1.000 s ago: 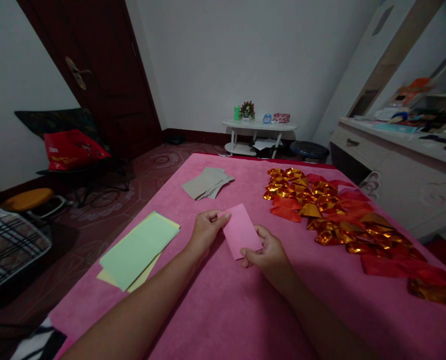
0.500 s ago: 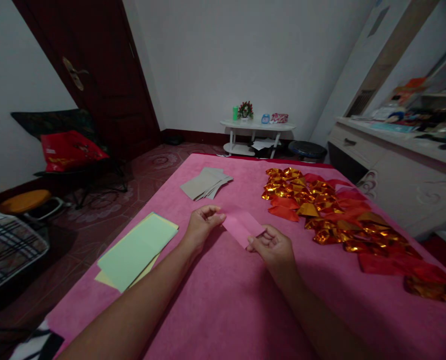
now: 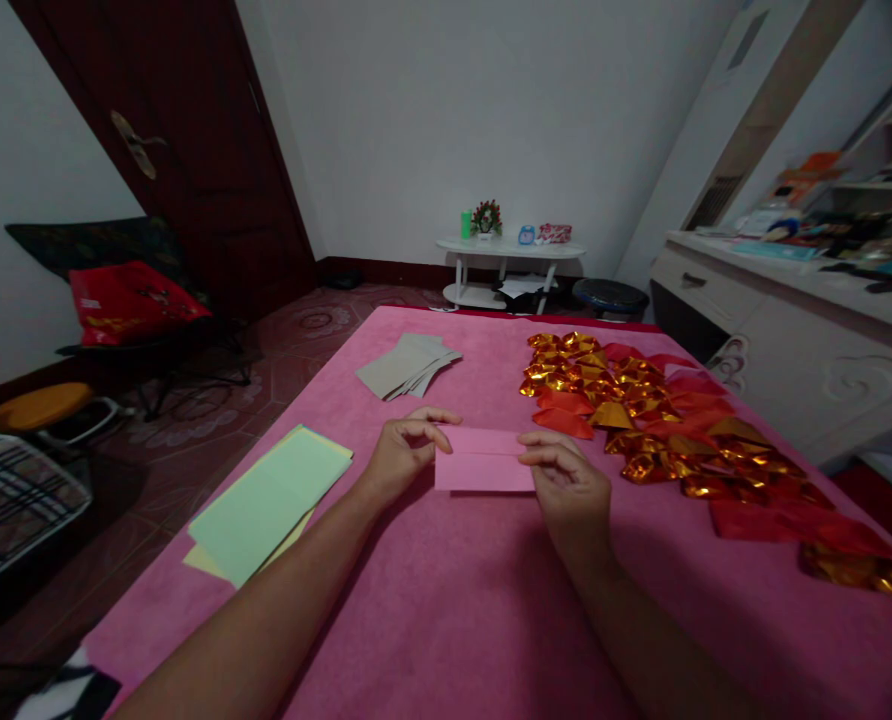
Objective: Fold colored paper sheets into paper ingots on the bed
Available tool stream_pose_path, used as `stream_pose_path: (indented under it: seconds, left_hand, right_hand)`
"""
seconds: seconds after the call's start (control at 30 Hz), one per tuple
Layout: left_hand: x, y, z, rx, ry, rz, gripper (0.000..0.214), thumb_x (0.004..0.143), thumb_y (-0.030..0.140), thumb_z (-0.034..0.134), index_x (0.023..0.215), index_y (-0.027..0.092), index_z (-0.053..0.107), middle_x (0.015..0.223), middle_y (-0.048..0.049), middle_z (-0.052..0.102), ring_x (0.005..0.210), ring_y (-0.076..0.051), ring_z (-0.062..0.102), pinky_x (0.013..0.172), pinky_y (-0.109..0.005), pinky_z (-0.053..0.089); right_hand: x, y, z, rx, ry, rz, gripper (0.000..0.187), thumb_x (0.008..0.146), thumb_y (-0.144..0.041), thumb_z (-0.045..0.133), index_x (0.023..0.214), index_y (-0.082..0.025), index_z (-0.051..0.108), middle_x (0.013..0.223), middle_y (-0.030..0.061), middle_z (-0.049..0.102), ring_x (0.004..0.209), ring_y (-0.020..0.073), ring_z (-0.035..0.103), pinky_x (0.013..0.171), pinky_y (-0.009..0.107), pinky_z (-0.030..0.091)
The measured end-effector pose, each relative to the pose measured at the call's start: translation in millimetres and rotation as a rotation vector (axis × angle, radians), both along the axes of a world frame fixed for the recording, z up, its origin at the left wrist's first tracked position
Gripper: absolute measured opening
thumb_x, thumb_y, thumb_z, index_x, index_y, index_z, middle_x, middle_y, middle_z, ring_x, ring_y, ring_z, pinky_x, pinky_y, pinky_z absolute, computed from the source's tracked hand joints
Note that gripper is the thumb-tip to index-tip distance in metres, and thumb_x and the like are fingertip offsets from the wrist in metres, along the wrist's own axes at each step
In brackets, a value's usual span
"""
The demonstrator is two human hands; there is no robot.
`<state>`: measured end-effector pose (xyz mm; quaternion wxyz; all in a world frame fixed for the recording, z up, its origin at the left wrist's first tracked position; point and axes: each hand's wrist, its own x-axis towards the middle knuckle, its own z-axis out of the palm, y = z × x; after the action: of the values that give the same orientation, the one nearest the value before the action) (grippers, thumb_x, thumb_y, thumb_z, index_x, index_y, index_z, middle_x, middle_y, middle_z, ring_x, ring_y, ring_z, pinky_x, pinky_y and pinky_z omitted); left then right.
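Note:
A small pink paper sheet (image 3: 483,465) lies across the pink tabletop (image 3: 453,610) between my hands, lengthwise left to right, with a crease along its upper part. My left hand (image 3: 405,450) pinches its left end with curled fingers. My right hand (image 3: 570,480) pinches its right end, thumb and fingers pressed on the upper edge. Both forearms reach in from the bottom of the view.
A stack of light green and yellow sheets (image 3: 266,500) lies to the left. Grey sheets (image 3: 407,365) fan out farther back. A long heap of gold and red folded foil pieces (image 3: 663,420) runs along the right. A white cabinet (image 3: 806,350) stands right of the table.
The pink sheet has turned from slanted to level across the table, and its top part has been folded over. Both hands shifted to its two ends.

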<state>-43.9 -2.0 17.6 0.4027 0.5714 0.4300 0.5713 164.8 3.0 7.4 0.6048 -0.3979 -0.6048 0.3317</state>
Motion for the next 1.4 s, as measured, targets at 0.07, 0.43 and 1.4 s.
stream_pose_path:
  seconds: [0.07, 0.43, 1.4]
  left_hand:
    - [0.4, 0.1, -0.5, -0.008, -0.027, 0.001, 0.011, 0.068, 0.012, 0.065, 0.057, 0.014, 0.065, 0.097, -0.0088, 0.066, 0.091, -0.018, 0.061, 0.077, -0.028, 0.046]
    - [1.7, 6.1, -16.1, 0.057, 0.232, 0.301, 0.027, 0.075, 0.021, 0.065, 0.102, 0.016, 0.065, 0.091, -0.0066, 0.066, 0.081, -0.016, 0.061, 0.070, -0.028, 0.049]
    - [15.4, 3.6, -20.0, -0.184, 0.276, -0.008, 0.017, 0.075, 0.030, 0.067, 0.071, 0.014, 0.071, 0.063, 0.0006, 0.063, 0.056, -0.009, 0.052, 0.053, -0.018, 0.039]
  right_hand:
    - [-0.3, 0.6, -2.4, -0.053, 0.023, 0.024, 0.004, 0.071, -0.018, 0.062, 0.070, -0.019, 0.065, 0.090, 0.0072, 0.065, 0.088, 0.0208, 0.064, 0.072, 0.031, 0.054]
    - [-6.7, 2.7, -11.1, -0.434, 0.029, 0.169, 0.036, 0.069, -0.030, 0.067, 0.097, -0.020, 0.047, 0.046, -0.0103, 0.053, 0.038, 0.0120, 0.056, 0.042, 0.020, 0.046]
    - [6.1, 11.9, -10.5, -0.424, 0.189, 0.041, 0.020, 0.075, -0.038, 0.059, 0.080, -0.019, 0.055, 0.055, -0.0055, 0.053, 0.039, 0.0075, 0.042, 0.035, 0.019, 0.033]
